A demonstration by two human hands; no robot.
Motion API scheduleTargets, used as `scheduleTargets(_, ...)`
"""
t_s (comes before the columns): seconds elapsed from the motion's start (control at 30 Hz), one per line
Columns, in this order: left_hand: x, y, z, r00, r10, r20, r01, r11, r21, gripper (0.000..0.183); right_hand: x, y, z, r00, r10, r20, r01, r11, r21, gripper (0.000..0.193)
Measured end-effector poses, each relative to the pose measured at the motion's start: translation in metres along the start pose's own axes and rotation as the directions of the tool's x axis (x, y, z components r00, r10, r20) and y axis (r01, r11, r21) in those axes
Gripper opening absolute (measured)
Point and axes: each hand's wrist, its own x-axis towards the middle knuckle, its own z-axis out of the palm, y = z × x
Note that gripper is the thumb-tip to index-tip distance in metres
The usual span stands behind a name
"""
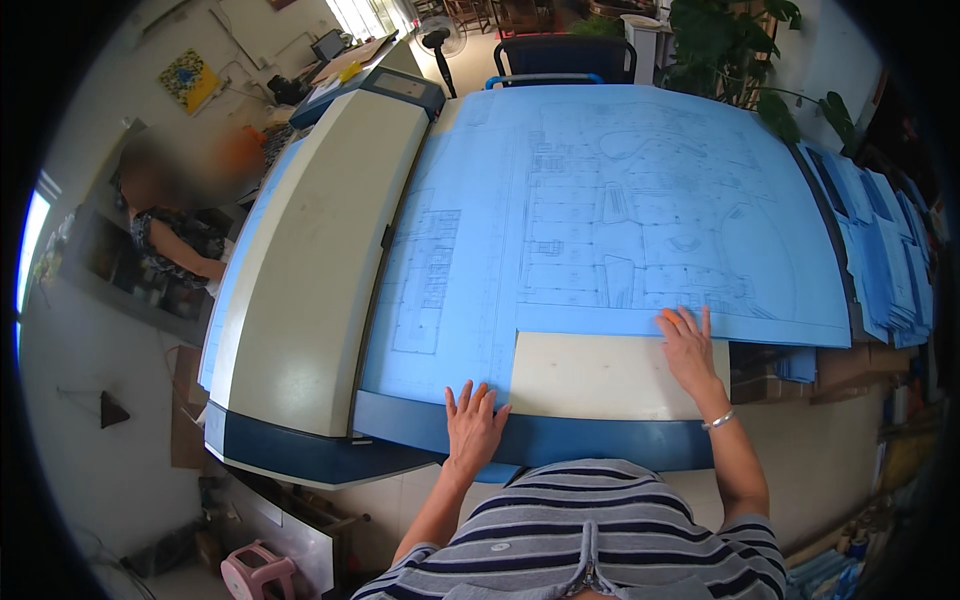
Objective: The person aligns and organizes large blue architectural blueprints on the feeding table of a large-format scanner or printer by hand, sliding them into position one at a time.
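Note:
Large blue drawing sheets with fine dark plan lines lie across the feed table of a wide-format machine. Their left part runs to the machine's long beige cover. My left hand rests with fingers apart on the near edge of the blue sheet, beside the table's dark blue front rim. Further right, my right hand lies with spread fingertips on the lower edge of another blue sheet. Its palm is over the bare cream tabletop. A bracelet circles my right wrist.
Stacks of folded blue sheets stand at the right, above cardboard boxes. Another person is beyond the machine at the left. A dark chair and a leafy plant are at the back. A pink stool stands lower left.

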Motion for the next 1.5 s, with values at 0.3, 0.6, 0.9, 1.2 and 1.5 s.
scheduleTargets(0.3,0.003,-0.009,-0.006,0.993,-0.088,0.079,0.087,0.996,0.021,0.038,0.004,-0.004,0.008,0.996,-0.041,-0.077,0.039,0.999,-0.033,0.04)
scheduleTargets(0.6,0.021,-0.003,-0.003,0.999,0.027,0.021,-0.027,0.999,-0.023,0.04,0.011,0.008,0.02,0.964,-0.176,-0.198,0.159,0.982,-0.1,0.025)
scheduleTargets(0.9,0.048,0.004,-0.007,0.994,0.112,-0.012,-0.112,0.992,-0.057,0.041,0.023,0.015,0.012,0.979,-0.173,-0.109,0.167,0.984,-0.057,0.02)
scheduleTargets(1.2,0.082,-0.006,0.008,0.972,0.219,-0.083,-0.223,0.974,-0.039,0.043,0.02,0.0,0.015,0.901,-0.345,-0.263,0.302,0.934,-0.193,0.028)
scheduleTargets(1.5,0.149,-0.018,0.027,0.927,0.328,-0.184,-0.326,0.944,0.041,0.063,0.023,-0.006,0.015,0.92,-0.231,-0.316,0.196,0.971,-0.139,0.03)
